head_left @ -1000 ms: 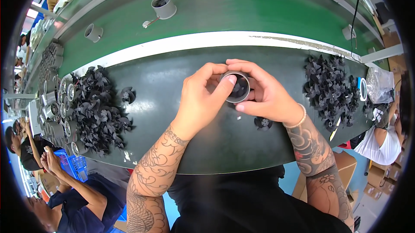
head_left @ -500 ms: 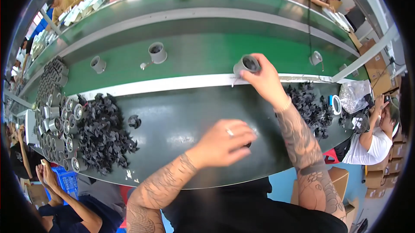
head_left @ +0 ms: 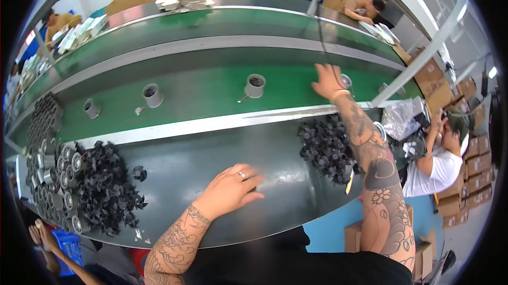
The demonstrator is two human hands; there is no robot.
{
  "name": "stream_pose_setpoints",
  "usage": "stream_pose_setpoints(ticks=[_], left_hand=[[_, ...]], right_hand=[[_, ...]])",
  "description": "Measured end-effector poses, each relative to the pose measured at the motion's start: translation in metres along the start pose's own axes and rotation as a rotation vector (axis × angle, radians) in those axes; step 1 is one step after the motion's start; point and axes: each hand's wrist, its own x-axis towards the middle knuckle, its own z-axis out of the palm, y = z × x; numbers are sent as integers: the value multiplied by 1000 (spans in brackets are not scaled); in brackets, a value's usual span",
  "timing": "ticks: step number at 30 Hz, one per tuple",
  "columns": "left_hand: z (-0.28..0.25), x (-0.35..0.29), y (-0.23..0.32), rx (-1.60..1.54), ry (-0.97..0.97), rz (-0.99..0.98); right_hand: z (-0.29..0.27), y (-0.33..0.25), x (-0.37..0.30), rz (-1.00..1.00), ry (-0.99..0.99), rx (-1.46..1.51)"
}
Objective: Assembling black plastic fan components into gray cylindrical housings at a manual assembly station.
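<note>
My right hand (head_left: pixel 329 81) reaches over the green conveyor belt (head_left: pixel 206 86) with its fingers spread and nothing held. Beside its wrist is a grey cup-shaped housing (head_left: pixel 346 81), partly hidden by the hand. Further left on the belt, another grey housing (head_left: pixel 255 87) stands upright, with a dark part inside and a short lead at its foot. My left hand (head_left: pixel 225 192) hovers over the dark green worktable (head_left: pixel 185 179), thumb apart and fingertips blurred; I see nothing in it. Right of it lies a pile of black, leaf-like parts (head_left: pixel 325 150).
Two more grey housings, a nearer one (head_left: pixel 153 96) and a smaller one (head_left: pixel 91 108), stand on the belt's left. A second black pile (head_left: pixel 103 192) and many stacked housings (head_left: pixel 55 179) fill the table's left end. A slanted grey post (head_left: pixel 418 55) rises at right; a co-worker (head_left: pixel 444 147) sits beyond.
My right hand has let go of a grey housing, which now stands on the belt, and has moved right toward another. My left hand has lifted away from a small dark piece. The view has turned.
</note>
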Motion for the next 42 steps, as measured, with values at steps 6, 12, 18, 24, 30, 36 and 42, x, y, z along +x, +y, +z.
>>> stream_pose_setpoints(ticks=[6,12,18,24,30,36,42], left_hand=[[-20,-17,-17,12,-212,-148],[-16,-9,-4,31,-182,-58],[27,-9,12,5,-140,239],[20,-19,-6,-119,-142,-51],[2,-14,-32,-292,186,-400],[-18,-14,-41,-789,483,-572],[-10,-20,-43,-915,490,-613]], right_hand=[[47,134,-22,201,-220,107],[3,80,-6,126,-301,27],[-50,-54,-55,96,-64,960],[-86,-168,-131,476,-634,2384],[-42,-201,-134,541,-960,2618],[-43,-234,-155,244,-647,2422],[-55,-245,-168,222,-712,2509]])
